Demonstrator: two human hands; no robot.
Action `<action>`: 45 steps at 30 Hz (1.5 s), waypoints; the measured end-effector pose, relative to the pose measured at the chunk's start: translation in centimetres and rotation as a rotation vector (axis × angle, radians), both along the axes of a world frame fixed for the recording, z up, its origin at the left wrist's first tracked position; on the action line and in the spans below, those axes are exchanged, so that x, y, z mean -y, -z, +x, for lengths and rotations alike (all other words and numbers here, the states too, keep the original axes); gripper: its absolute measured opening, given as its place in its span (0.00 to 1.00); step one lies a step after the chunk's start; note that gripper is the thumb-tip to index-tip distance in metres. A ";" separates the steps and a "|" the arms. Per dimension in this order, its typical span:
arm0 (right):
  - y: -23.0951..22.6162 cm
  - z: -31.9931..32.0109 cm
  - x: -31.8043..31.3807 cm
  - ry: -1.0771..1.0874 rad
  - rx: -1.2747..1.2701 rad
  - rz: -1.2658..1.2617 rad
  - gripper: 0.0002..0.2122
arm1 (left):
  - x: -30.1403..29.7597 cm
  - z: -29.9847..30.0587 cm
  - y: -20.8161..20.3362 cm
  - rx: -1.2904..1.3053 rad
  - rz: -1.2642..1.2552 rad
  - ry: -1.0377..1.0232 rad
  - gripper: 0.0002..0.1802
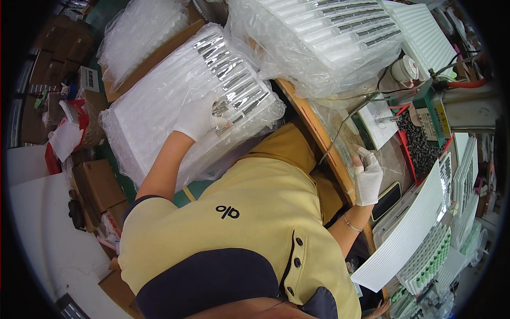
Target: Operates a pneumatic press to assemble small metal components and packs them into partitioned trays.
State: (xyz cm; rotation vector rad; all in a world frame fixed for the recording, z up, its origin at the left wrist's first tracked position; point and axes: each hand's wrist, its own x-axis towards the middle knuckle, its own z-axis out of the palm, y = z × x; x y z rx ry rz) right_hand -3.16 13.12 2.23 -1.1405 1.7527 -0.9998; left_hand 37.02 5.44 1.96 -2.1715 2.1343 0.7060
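Note:
My left hand [197,118], in a white glove, reaches to the near side of a white tray [154,101] wrapped in clear plastic. Shiny silver tubes [234,80] lie in a row along the tray's right side. The fingers of that hand are closed around silver tubes [220,110] at the row's near end; how many is hidden. Over the wooden table edge, my right hand [367,178], also gloved, has its fingers curled with the tips close together. Whatever they may hold is too small to make out. Closest to it is a white block fixture [378,125] with a metal pin.
A second plastic-wrapped tray [313,48] of silver tubes stands at the back. Small dark parts fill a red bin [406,159] on the right. A phone [387,201] and white ribbed trays [398,234] lie nearby. Cardboard boxes [98,183] are stacked at left.

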 end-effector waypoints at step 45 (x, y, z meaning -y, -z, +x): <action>1.6 -1.7 -1.3 0.074 0.003 -0.035 0.11 | -1.1 1.2 7.2 -0.171 -0.740 -0.234 0.32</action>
